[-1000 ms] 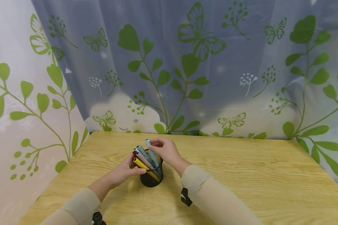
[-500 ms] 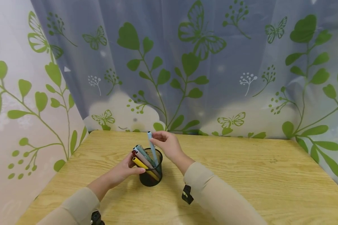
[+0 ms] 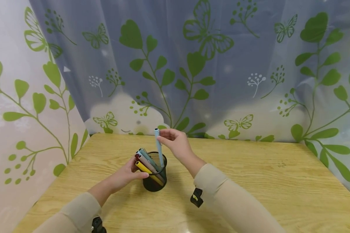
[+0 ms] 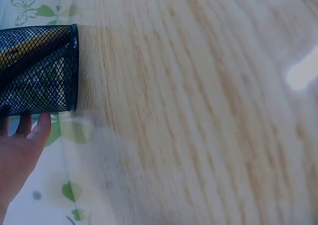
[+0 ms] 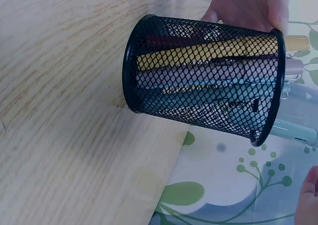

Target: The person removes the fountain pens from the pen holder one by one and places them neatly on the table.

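Observation:
A black mesh pen holder point(image 3: 154, 185) stands on the wooden table, and my left hand point(image 3: 121, 178) grips its left side with the thumb at the rim. Between thumb and fingers my right hand point(image 3: 179, 147) pinches the upper part of a light blue pen point(image 3: 158, 144), held nearly upright with its lower end still inside the holder. Leaning left in the holder are a yellow pen point(image 3: 143, 167), a grey pen point(image 3: 146, 161), a teal pen point(image 3: 152, 159) and a dark red one partly hidden. The right wrist view shows the pens through the mesh point(image 5: 198, 71).
The wooden table point(image 3: 250, 181) stretches to both sides of the holder. Behind it hangs a blue-grey curtain point(image 3: 169, 48) printed with green leaves and butterflies; a pale printed sheet point(image 3: 23, 136) borders the left side.
My right hand has risen and drawn the light blue pen higher out of the holder, turning it more upright. My left hand keeps its grip on the holder.

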`<move>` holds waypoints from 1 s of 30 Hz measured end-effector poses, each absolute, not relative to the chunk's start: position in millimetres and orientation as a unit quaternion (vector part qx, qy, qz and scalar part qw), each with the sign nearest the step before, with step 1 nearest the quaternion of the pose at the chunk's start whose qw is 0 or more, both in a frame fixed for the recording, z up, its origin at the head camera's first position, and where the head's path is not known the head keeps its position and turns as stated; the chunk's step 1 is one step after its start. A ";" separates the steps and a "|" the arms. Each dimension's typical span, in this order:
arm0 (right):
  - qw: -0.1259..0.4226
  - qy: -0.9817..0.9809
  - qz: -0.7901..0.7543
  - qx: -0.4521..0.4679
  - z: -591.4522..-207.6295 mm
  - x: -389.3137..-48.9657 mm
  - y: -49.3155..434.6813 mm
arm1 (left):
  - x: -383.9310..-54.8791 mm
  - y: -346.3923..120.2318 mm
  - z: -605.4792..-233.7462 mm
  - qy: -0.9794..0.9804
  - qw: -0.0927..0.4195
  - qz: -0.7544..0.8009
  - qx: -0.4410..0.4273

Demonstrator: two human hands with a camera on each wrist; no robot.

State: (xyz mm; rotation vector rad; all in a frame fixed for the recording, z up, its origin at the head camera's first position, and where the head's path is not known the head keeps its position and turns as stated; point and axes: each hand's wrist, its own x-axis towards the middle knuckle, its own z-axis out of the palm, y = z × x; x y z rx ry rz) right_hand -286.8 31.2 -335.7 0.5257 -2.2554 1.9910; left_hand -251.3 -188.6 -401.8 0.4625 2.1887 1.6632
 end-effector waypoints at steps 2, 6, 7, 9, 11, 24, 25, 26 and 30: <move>0.043 -0.736 0.653 0.173 -334.6 -286.1 32.1 | -251.2 -188.9 -401.7 0.774 0.177 0.586 0.163; 0.042 -0.733 0.656 0.176 -332.6 -284.4 32.9 | -250.1 -189.2 -401.1 0.775 0.177 0.584 0.164; 0.040 -0.732 0.657 0.177 -331.9 -284.1 33.0 | -249.7 -189.2 -400.8 0.776 0.177 0.583 0.164; 0.037 -0.731 0.658 0.175 -329.6 -282.7 33.1 | -249.4 -189.2 -400.6 0.776 0.175 0.583 0.165; 0.034 -0.731 0.660 0.172 -326.1 -281.3 33.3 | -249.9 -189.0 -400.9 0.776 0.174 0.583 0.166; 0.038 -0.729 0.662 0.170 -310.9 -275.9 36.8 | -251.9 -190.6 -398.8 0.778 0.174 0.582 0.160; 0.040 -0.727 0.663 0.171 -311.1 -276.4 37.0 | -252.2 -190.5 -398.9 0.777 0.174 0.583 0.161; 0.042 -0.728 0.662 0.172 -310.9 -276.5 37.3 | -252.2 -190.4 -398.9 0.777 0.173 0.582 0.163; 0.053 -0.733 0.654 0.179 -307.8 -274.7 40.0 | -252.6 -188.9 -400.9 0.773 0.176 0.585 0.169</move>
